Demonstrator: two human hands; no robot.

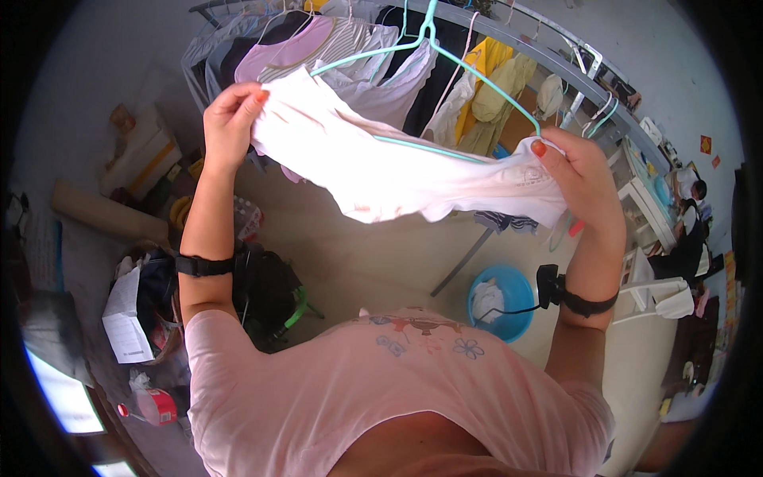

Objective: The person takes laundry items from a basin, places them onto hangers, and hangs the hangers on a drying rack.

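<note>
A white garment (381, 173) is stretched between my two hands below the clothes rack. My left hand (229, 125) pinches its left end between thumb and fingers. At its right end, my right hand (575, 173) grips the cloth close to the tip of a mint-green clothes hanger (486, 80). The hanger's left arm goes into the garment, and part of its lower bar shows along the cloth's upper edge. Its neck rises to the rack's rail; the hook's top is cut off by the picture's edge. A small printed mark is on the garment near my right hand.
Several garments hang behind on the grey metal rack (620, 122), among them a pink top (292, 47). A blue basin (515, 298) with white cloth stands on the floor. At left are a black-and-green folding stool (292, 310) and a plastic bottle (158, 405). People sit at far right.
</note>
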